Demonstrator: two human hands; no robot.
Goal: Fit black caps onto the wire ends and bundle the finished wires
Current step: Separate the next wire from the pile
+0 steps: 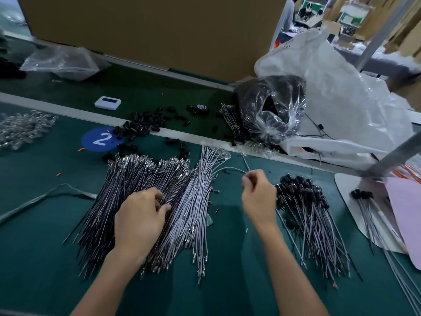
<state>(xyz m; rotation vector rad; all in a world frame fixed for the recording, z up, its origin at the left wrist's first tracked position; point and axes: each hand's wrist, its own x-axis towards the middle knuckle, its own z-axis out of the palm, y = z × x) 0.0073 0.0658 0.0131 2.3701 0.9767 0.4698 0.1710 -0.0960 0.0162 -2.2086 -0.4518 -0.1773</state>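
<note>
Seen from the head camera, a wire-capping bench mid-job. The step in hand is judged to be the drawing of the next bare strand. It is best done with one strand alone teased off the top of the pile (145, 179) and lifted along its length, so that its metal terminal is not snagged among the neighbours; the end is then met squarely with a cap and pushed home. The loose caps (141, 124) are scattered at the far edge of the mat (227, 258), well apart from both hands, so a cap is better fetched first. The left hand (141, 220) is laid palm down on the pile, wrist low, fingers curled into the strands and thumb drawn in against them; whether a strand is actually pinched cannot be told. The right hand (258, 195) is held between the pile and the capped wires (307, 213), fingers closed into a loose fist, and a single grey wire (232, 169) is pinched at its fingertips, arcing away leftward. The capped wires are heaped just right of that hand, and a smaller batch (364, 197) is lying on a white board (348, 190) further right. No tie is seen on either heap, so bundling is judged not yet begun.
</note>
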